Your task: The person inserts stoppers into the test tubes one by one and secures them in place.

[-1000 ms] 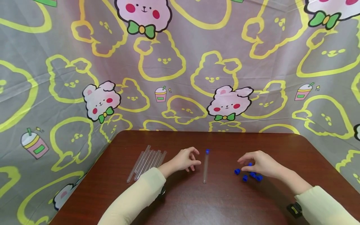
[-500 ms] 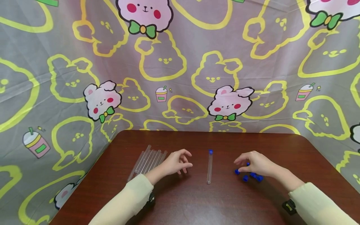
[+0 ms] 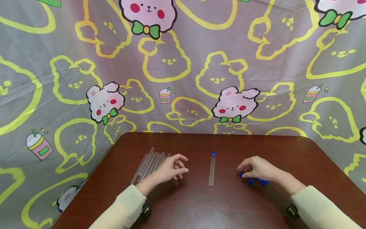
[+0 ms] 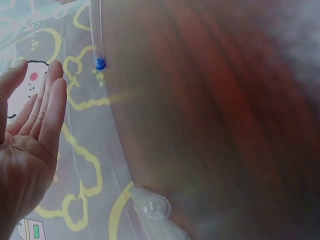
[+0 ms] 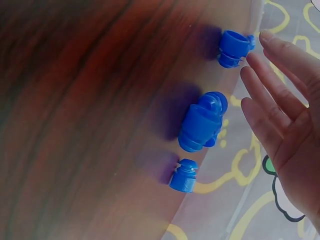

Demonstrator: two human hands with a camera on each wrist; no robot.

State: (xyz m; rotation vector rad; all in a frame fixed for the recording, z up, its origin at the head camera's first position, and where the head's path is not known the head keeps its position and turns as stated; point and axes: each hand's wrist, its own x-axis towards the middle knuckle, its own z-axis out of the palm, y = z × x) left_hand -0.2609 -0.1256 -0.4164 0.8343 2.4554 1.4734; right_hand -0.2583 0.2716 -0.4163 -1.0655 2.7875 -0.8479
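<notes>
In the head view a clear test tube (image 3: 212,171) with a blue cap (image 3: 213,154) lies alone mid-table, between the hands. My left hand (image 3: 171,168), fingers relaxed and holding nothing, is left of it, beside a bundle of clear test tubes (image 3: 148,165). My right hand (image 3: 258,168) hovers over several loose blue caps (image 3: 251,181), partly hiding them. The right wrist view shows that hand's fingers (image 5: 267,107) extended beside the caps (image 5: 200,125), gripping none. In the left wrist view the palm (image 4: 25,155) shows, and the capped tube's blue end (image 4: 100,64) is farther off.
The brown wooden table (image 3: 183,206) has rounded back corners. A grey curtain (image 3: 183,63) with yellow outlines and cartoon rabbits hangs behind and along its sides. A small black device (image 3: 292,211) sits at the right wrist, and a similar device (image 3: 145,210) at the left.
My left hand has drawn away leftward from the capped tube toward the bundle of tubes. The right hand has shifted slightly left over the caps.
</notes>
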